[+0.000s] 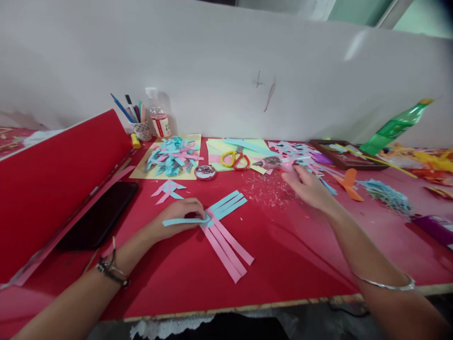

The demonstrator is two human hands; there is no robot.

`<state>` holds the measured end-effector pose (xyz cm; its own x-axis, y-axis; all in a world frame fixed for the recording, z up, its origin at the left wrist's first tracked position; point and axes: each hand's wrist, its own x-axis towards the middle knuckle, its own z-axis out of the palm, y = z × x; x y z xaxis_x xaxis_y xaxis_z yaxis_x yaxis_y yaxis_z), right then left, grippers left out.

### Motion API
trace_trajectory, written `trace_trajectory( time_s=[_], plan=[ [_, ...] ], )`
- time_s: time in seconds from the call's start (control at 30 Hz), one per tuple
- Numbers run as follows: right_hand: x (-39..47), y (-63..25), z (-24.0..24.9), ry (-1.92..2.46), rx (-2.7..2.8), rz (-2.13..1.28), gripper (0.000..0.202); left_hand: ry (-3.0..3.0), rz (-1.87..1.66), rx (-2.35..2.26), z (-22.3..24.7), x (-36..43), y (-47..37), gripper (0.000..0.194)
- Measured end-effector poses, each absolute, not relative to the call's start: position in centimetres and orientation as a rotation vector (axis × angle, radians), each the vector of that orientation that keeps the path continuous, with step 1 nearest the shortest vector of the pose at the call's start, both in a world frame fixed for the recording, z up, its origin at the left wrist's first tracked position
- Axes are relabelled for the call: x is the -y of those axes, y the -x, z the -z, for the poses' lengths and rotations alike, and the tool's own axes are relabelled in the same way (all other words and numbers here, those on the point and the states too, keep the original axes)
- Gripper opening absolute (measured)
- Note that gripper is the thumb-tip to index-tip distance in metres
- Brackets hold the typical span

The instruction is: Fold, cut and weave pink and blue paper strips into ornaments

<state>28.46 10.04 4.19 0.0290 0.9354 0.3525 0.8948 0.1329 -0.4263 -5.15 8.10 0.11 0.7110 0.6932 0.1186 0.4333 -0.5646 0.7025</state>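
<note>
Pink and blue paper strips (226, 243), woven together at one end, lie on the red table in front of me. My left hand (182, 212) pinches them at the woven part, where one blue strip folds back to the left over the fingers. Farther right, my right hand (306, 184) is closed around the back part of a glue gun (271, 162), whose dark nozzle points left towards the scissors (235, 159). A small finished-looking woven pink and blue piece (169, 189) rests beyond my left hand.
Behind the hands are a heap of folded strips (173, 156), a round lid (205, 172) and coloured paper. A phone (101, 215) and red board (63, 189) stand left. At right are a brown tray (348, 156), a green bottle (398, 126) and twisted strips.
</note>
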Motion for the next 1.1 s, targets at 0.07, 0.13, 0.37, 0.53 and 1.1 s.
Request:
trace_trajectory(
  time_s=[0.07,0.13,0.37,0.53,1.1],
  plan=[
    [-10.1,-26.4,-3.5,1.738,1.965,-0.146,0.046,-2.257,-0.517,-0.805,-0.2,-8.1,5.4,0.022],
    [-9.8,-24.9,-2.3,1.708,2.039,-0.15,0.051,-2.262,-0.512,-0.788,-0.2,-8.0,5.5,0.021],
    [-8.4,-23.4,0.8,1.589,2.233,-0.134,0.056,-2.277,-0.542,-0.86,0.1,-8.0,5.5,0.019],
    [-8.0,-22.7,0.7,1.537,2.284,-0.159,0.053,-2.283,-0.534,-0.881,0.2,-8.1,5.5,0.017],
    [-7.7,-22.0,0.4,1.516,2.407,-0.132,0.036,-2.312,-0.521,-0.896,0.2,-8.0,5.4,0.013]
  ],
)
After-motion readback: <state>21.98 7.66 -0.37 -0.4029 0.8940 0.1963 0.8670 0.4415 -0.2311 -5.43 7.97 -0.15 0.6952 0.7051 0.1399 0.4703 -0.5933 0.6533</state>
